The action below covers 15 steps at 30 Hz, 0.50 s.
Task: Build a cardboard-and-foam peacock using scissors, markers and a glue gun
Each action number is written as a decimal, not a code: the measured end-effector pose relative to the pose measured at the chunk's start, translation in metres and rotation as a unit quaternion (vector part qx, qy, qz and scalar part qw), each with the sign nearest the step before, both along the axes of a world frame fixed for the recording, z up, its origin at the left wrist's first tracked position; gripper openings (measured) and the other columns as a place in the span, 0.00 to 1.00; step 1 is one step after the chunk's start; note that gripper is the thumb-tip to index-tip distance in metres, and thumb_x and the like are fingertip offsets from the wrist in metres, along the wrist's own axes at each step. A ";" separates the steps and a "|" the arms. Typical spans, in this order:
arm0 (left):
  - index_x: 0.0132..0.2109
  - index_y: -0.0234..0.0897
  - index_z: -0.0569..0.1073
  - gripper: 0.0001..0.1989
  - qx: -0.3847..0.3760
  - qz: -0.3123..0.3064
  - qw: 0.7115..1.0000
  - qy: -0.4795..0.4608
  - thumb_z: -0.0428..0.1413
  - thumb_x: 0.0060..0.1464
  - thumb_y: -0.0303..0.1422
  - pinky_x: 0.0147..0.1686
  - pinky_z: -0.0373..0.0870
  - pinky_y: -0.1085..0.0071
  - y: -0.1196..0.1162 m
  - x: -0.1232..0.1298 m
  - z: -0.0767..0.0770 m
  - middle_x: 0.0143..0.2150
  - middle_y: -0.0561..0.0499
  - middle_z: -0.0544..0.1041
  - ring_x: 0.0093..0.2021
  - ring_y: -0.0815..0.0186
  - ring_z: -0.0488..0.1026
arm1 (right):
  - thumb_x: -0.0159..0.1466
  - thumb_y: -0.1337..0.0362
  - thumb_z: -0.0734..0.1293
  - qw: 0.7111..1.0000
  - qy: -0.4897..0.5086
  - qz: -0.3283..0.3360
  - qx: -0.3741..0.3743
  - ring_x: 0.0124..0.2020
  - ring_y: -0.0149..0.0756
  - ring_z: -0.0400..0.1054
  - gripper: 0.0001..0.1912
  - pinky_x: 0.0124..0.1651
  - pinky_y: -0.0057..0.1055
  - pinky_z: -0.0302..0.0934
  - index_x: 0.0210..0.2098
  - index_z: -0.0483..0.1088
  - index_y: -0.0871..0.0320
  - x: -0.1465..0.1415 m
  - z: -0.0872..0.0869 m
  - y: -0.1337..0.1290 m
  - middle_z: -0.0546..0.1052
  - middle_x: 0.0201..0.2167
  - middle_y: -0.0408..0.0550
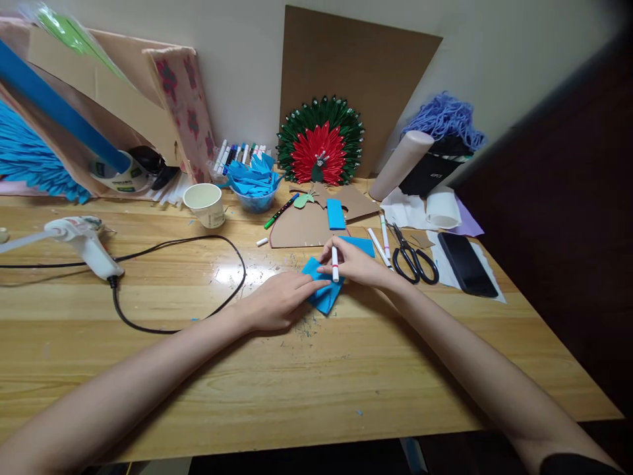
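A piece of blue paper (324,300) lies on the wooden table (297,396) in the middle of the head view. My left hand (281,298) rests at its left side, fingers stretched out onto the paper, holding nothing. From the right, my right hand (352,264) reaches over the paper's upper edge. Its fingers are closed around a white marker (335,264) with a pink band, held upright over the paper. Small blue scraps are scattered around the paper. Just behind lie two more blue pieces (335,214) and a brown cardboard shape (297,227).
Black scissors (415,260) and a phone (467,264) lie on the right. A glue gun (89,244) with a looping black cable sits on the left. Behind are a paper cup (204,204), a bowl of blue pieces (254,188) and a red-green peacock (320,142).
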<state>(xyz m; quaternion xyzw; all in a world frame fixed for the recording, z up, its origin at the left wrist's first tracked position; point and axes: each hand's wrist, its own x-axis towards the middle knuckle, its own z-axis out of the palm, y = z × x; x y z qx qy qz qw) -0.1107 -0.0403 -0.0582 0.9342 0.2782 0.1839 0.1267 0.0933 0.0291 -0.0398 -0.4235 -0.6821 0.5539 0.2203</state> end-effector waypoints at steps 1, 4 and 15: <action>0.58 0.36 0.57 0.25 0.006 0.008 1.000 0.000 0.47 0.52 0.24 0.34 0.65 0.66 0.000 0.000 -0.001 0.38 0.45 0.73 0.38 0.61 0.69 | 0.47 0.68 0.72 1.000 -0.007 0.001 -0.001 0.29 0.31 0.66 0.16 0.31 0.30 0.62 0.30 0.60 0.56 0.001 0.001 -0.001 0.69 0.30 0.41; 0.52 0.35 0.64 0.19 0.036 0.043 0.998 -0.013 0.45 0.53 0.23 0.34 0.66 0.65 0.002 -0.001 -0.001 0.37 0.45 0.74 0.37 0.61 0.69 | 0.45 0.68 0.72 0.999 -0.006 -0.035 0.009 0.25 0.29 0.63 0.17 0.28 0.28 0.60 0.28 0.59 0.56 0.004 0.003 -0.009 0.67 0.27 0.39; 0.46 0.36 0.71 0.16 0.053 0.090 0.994 -0.020 0.50 0.56 0.40 0.36 0.63 0.64 -0.007 0.002 0.009 0.42 0.45 0.74 0.40 0.61 0.69 | 0.50 0.61 0.71 0.966 0.078 -0.240 0.061 0.31 0.32 0.66 0.18 0.35 0.31 0.63 0.30 0.55 0.54 0.002 -0.033 -0.057 0.68 0.31 0.41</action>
